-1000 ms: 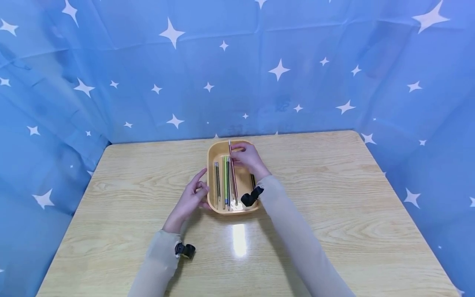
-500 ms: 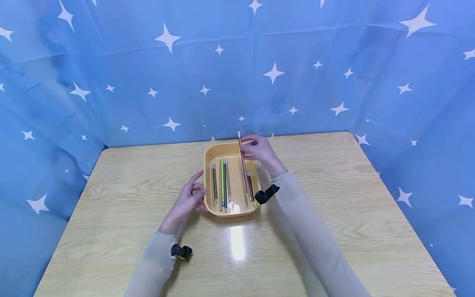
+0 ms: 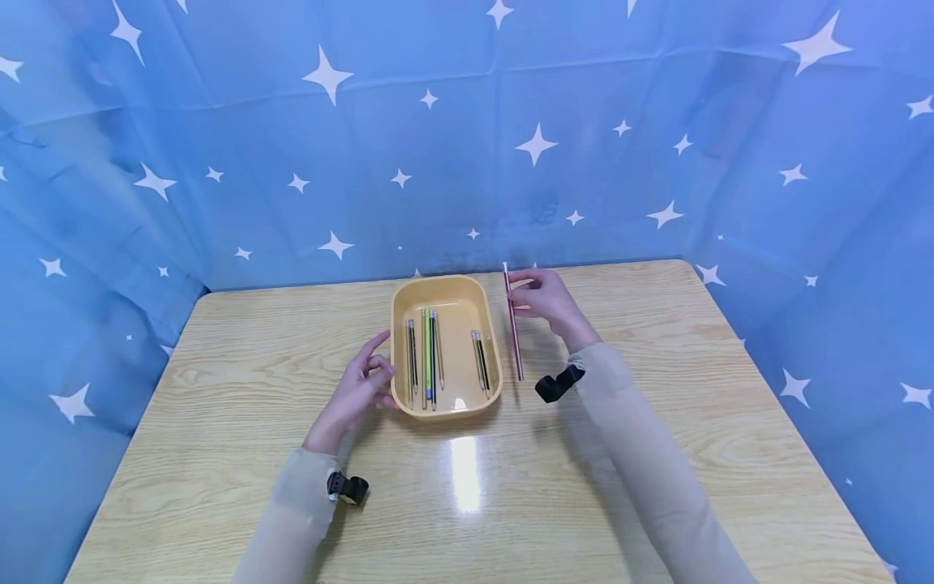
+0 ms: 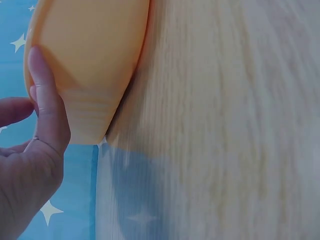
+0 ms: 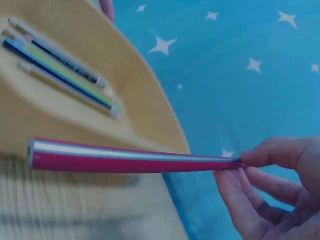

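Observation:
My right hand [image 3: 543, 300] pinches a red pencil [image 3: 514, 332] with a silver stripe between thumb and fingertips, just right of the tray. The pencil's flat end [image 5: 32, 154] points toward the camera in the right wrist view. A yellow-orange tray [image 3: 485, 312] holds several pencils. A green pencil [image 3: 428, 349] and dark ones lie on its left side, and a small group of black pencils [image 3: 481, 361] on its right. My left hand [image 3: 353, 389] rests against the tray's left rim, fingers [image 4: 45, 85] touching its outer wall in the left wrist view.
The tray stands on a light wood-grain table [image 3: 657, 405], near its back edge. A blue curtain [image 3: 409, 211] with white stars hangs behind and at both sides. Black cameras [image 3: 349, 488] are strapped to both wrists.
My right hand has lifted the red pencil from among the others and carried it right, out past the tray's right rim. My left hand stays at the tray, which has shifted slightly left.

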`<state>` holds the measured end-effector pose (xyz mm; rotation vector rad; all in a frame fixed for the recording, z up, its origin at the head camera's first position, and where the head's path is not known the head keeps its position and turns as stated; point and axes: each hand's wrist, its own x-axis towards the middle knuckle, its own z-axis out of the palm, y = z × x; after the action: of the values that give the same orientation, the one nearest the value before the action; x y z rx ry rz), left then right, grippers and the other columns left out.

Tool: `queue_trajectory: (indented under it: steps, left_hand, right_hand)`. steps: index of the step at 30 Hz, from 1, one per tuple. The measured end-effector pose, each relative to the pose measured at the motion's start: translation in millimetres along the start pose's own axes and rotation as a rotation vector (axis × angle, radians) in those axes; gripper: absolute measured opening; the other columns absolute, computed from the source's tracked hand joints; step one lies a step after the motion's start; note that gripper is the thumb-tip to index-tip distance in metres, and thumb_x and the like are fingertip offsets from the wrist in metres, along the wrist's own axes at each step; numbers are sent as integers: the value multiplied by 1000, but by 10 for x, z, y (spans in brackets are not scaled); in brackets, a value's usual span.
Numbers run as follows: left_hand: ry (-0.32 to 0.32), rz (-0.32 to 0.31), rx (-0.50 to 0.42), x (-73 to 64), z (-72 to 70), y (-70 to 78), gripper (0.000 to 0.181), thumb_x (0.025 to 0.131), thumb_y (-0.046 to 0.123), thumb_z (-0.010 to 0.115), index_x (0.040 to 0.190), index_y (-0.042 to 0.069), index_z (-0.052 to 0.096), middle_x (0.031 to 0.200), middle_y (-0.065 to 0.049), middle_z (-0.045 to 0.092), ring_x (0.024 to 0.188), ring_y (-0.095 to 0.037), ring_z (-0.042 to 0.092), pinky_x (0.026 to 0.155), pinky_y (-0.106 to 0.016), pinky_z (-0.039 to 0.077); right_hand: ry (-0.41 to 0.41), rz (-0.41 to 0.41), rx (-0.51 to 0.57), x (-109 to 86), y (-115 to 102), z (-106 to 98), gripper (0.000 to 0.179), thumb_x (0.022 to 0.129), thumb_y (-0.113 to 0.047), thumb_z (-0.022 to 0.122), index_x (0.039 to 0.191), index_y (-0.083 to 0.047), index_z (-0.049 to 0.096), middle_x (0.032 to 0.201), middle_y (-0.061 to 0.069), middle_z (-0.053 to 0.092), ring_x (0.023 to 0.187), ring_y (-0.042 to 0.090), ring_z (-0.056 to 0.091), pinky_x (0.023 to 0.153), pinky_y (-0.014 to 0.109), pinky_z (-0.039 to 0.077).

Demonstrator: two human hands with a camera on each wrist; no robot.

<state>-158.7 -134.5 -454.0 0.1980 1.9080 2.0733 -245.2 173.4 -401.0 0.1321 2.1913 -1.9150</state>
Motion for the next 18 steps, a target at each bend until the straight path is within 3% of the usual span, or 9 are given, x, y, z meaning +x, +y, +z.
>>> queue_trajectory:
  steps: [4, 8, 13, 18]
  left_hand:
    - [7, -2, -11, -2, -14, 6, 64, 87, -12, 42, 142, 7, 16, 96, -39, 36, 72, -47, 51, 55, -49, 53]
    - [6, -15, -10, -1, -26, 19, 64, 87, -12, 41, 142, 8, 16, 99, -40, 35, 71, -41, 52, 55, -48, 53]
    - [1, -30, -29, 6, -35, 26, 63, 87, -11, 41, 142, 8, 16, 99, -39, 33, 69, -29, 54, 56, -48, 53]
    - [-5, -29, -36, -1, -36, 25, 63, 87, -10, 41, 142, 8, 16, 97, -36, 35, 67, -28, 54, 56, -50, 53]
  right_hand:
    - [14, 37, -32, -4, 83, -102, 35, 84, 1, 55, 118, 5, 48, 96, 17, 50, 88, 31, 56, 81, 44, 49]
    - [31, 79, -83, 6, 213, -230, 35, 86, -1, 54, 120, 4, 47, 100, 20, 50, 92, 35, 55, 84, 45, 47]
    - [54, 104, -173, 25, 407, -425, 36, 86, -5, 54, 120, 4, 48, 101, 22, 50, 88, 33, 57, 81, 44, 49]
    - [84, 123, -249, 46, 566, -599, 35, 86, -5, 54, 119, 5, 48, 101, 24, 52, 87, 33, 58, 76, 40, 52]
